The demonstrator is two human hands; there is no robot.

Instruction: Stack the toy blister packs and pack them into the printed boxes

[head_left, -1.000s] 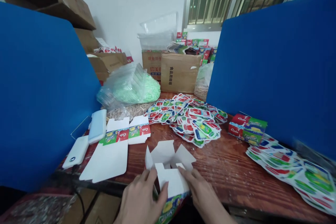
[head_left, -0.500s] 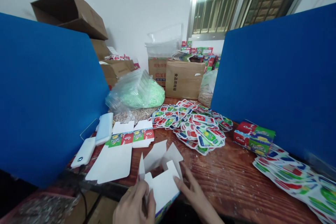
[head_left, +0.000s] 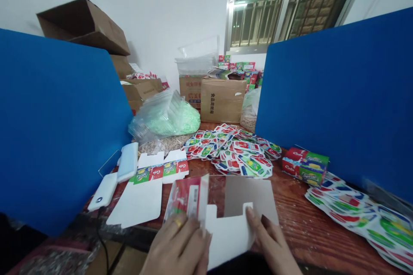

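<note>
In the head view a partly folded cardboard box (head_left: 227, 234) is held low at the table's front edge, its white inside facing me. A red printed panel with a barcode stands up on its left, and a shaded flap spreads on its right. My left hand (head_left: 180, 242), a ring on one finger, is closed round the left side; some of its fingertips are hidden. My right hand (head_left: 269, 240) pinches the right edge near the notched white flap, thumb on the front. Flat carton blanks (head_left: 138, 200) with Cola and Sprite prints lie left of the box.
Printed can-shaped cards (head_left: 238, 150) form a pile behind the box, with more cards (head_left: 361, 210) at right. A finished Cola-Sprite box (head_left: 305, 165) stands by the right blue divider (head_left: 335, 86). A white power bank (head_left: 103, 191) with a cable lies near the left divider (head_left: 61, 129).
The box has turned and shifted right, bringing its red barcode panel into view at left. Both hands have moved right with it, and my right hand now grips its edge.
</note>
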